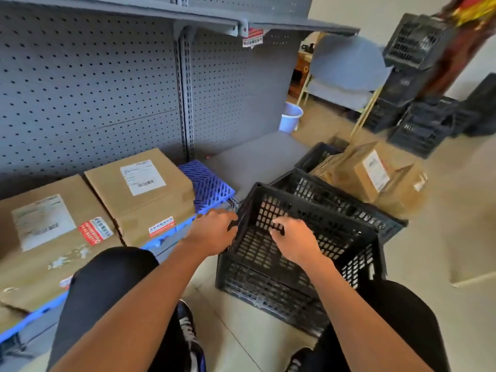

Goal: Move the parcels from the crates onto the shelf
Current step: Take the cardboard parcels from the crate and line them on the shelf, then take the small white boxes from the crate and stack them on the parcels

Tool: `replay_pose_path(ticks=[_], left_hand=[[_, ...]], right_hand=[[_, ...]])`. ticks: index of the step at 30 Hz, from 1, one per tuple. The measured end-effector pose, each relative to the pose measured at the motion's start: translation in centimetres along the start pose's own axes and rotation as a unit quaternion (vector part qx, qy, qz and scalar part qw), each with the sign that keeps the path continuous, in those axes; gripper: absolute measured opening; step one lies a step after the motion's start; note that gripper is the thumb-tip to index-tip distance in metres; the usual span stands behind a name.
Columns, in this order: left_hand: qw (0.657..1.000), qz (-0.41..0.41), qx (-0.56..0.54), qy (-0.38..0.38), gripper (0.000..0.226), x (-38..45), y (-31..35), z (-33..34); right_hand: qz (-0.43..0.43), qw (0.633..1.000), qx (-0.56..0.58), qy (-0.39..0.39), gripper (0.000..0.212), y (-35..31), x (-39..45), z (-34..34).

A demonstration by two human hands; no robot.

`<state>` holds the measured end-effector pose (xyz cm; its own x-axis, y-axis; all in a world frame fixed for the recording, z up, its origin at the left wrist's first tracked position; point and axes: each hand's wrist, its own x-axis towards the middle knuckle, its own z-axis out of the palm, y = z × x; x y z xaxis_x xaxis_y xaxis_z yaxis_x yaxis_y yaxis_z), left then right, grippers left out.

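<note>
A black slatted crate stands tilted on the floor in front of me, and no parcel shows inside it. My left hand grips its left rim. My right hand has its fingers hooked into the slats of the crate's far wall. Behind it a second black crate holds several brown parcels. Two brown parcels, one and another, lie on blue matting on the lowest grey shelf.
A grey pegboard back panel and an upper shelf rise over the low one. Stacked black crates stand at the far right. A pale bucket sits beyond the shelf end. My knees frame the crate.
</note>
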<state>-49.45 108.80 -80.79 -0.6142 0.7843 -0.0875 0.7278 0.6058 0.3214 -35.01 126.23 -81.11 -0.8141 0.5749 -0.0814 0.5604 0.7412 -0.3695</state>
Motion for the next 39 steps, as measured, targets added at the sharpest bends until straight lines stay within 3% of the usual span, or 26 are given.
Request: replay_pose_path(ticks=[10, 20, 23, 28, 31, 35, 39], left_hand=[[0.995, 0.017, 0.017, -0.095, 0.042, 1.4, 1.5, 7.3], [0.984, 0.053, 0.039, -0.167, 0.032, 1.2, 4.8, 12.8], [0.986, 0.035, 0.047, -0.159, 0.027, 1.3, 6.0, 13.7], [0.988, -0.009, 0.052, -0.144, 0.010, 2.2, 7.3, 14.7], [0.983, 0.000, 0.063, -0.170, 0.019, 2.6, 8.4, 15.2], [0.981, -0.024, 0.048, -0.186, 0.017, 3.5, 10.4, 16.7], [0.982, 0.003, 0.048, -0.185, 0.017, 3.8, 13.3, 17.8]], right_hand=[[0.078, 0.995, 0.023, -0.057, 0.040, 5.2, -1.6, 3.9], [0.106, 0.985, 0.066, -0.115, 0.042, 9.5, -5.3, 7.0], [0.103, 0.983, 0.071, -0.137, 0.040, 10.5, -6.3, 7.8], [0.111, 0.984, 0.082, -0.112, 0.035, 11.3, -7.4, 8.7], [0.114, 0.987, 0.073, -0.088, 0.033, 12.0, -7.8, 8.7], [0.131, 0.985, 0.079, -0.079, 0.032, 14.1, -8.8, 8.0], [0.157, 0.981, 0.089, -0.067, 0.033, 16.3, -10.3, 7.2]])
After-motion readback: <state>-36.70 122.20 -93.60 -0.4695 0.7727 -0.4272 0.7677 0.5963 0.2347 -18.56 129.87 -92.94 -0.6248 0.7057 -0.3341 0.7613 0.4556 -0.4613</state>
